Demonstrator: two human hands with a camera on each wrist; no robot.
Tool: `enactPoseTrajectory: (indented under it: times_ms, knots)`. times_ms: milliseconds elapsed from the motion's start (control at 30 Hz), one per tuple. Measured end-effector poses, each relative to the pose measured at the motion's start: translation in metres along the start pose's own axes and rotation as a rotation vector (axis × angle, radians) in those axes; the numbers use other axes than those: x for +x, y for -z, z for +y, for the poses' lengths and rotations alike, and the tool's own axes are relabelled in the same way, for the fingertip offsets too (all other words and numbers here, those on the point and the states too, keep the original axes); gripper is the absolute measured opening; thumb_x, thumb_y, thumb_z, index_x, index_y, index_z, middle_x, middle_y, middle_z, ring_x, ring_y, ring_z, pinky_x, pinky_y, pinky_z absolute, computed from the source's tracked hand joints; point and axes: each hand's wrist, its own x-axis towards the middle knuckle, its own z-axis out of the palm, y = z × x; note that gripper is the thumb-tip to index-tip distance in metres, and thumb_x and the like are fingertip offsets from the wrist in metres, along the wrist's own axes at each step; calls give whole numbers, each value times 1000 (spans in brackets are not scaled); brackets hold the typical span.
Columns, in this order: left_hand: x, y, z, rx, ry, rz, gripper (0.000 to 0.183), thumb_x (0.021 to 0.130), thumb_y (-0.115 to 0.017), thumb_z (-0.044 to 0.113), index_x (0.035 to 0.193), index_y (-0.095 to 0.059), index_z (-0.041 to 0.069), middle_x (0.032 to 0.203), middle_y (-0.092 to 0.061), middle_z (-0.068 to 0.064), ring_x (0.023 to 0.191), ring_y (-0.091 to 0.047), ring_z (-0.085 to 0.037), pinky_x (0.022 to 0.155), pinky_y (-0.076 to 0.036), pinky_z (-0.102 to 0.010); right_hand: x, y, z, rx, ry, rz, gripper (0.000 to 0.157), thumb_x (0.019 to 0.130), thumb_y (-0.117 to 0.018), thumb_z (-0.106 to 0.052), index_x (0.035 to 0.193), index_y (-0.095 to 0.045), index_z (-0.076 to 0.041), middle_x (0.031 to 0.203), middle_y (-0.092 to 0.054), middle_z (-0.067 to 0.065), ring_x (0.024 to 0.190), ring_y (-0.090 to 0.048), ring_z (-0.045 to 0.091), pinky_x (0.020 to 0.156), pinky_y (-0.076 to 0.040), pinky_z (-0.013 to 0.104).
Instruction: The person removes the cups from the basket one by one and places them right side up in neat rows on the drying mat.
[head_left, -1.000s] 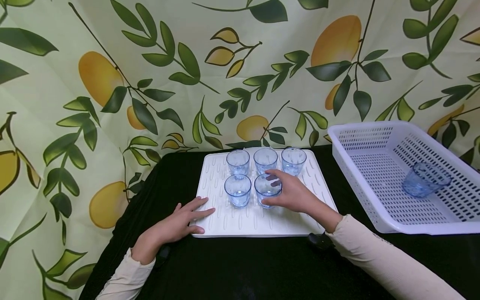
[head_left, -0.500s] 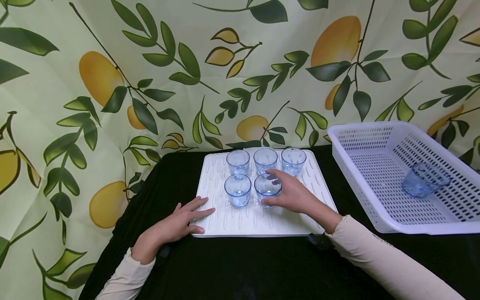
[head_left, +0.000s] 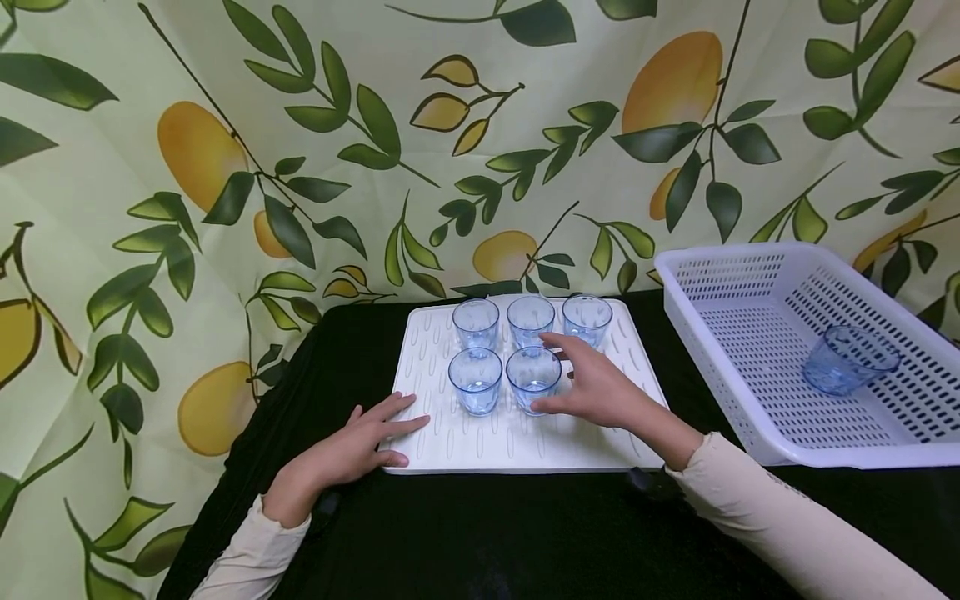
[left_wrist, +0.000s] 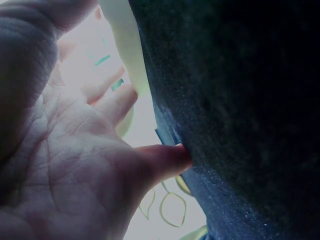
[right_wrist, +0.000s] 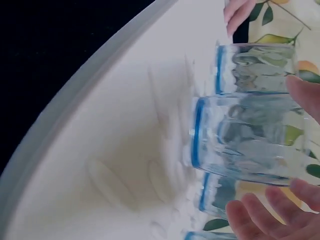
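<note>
A ribbed white tray (head_left: 438, 446) bears clear blue-tinted glasses, three in the back row and two in front. My right hand (head_left: 600, 387) is at the right side of the front right glass (head_left: 533, 382), thumb and fingers spread around it. In the right wrist view, the thumb (right_wrist: 305, 97) and fingers (right_wrist: 270, 215) stand off the sides of this glass (right_wrist: 250, 137), whose blue base is at the tray. To its left stands the other front glass (head_left: 476, 381). My left hand (head_left: 348, 446) lies on the tray's left edge, fingers straight and spread.
A pale lilac plastic basket (head_left: 738, 400) stands to the right of the tray, with one blue glass (head_left: 847, 362) lying in it. Black cloth (head_left: 480, 533) covers the table. Behind it hangs a curtain (head_left: 420, 200) printed with fruit and leaves.
My right hand has let go of the front right glass and drawn back slightly to the right. That glass stays on the tray. My left hand has not moved.
</note>
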Motion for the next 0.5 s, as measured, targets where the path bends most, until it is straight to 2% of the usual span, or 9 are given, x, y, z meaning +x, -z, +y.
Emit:
enactPoseTrajectory:
  times_ms: [167,367,500]
  knots:
    - [0,-1,0,-4,-1,1,58,93,-68,27,147,-50,23,164,-27,-15,153,-16,-43,109,-8,-81,-12,19,-3,6,-1,13,95,77,-86,-35,153,-35,-9,155,-42,14,136,-49,37,104,-48,54]
    - [0,-1,0,-5,-5,2,58,93,-68,28,147,-50,23,164,-28,-15,153,-17,-43,108,-8,-81,-31,56,-6,-30,15,115,89,80,-83,-39,151,-38,-12,154,-44,17,128,-54,42,100,-49,56]
    - [0,-1,0,-11,-3,1,57,93,-68,28,147,-50,23,164,-27,-15,152,-16,-44,108,-8,-81,-47,78,-5,-33,19,170,88,82,-82,-38,151,-37,-11,151,-44,20,128,-52,44,101,-46,61]
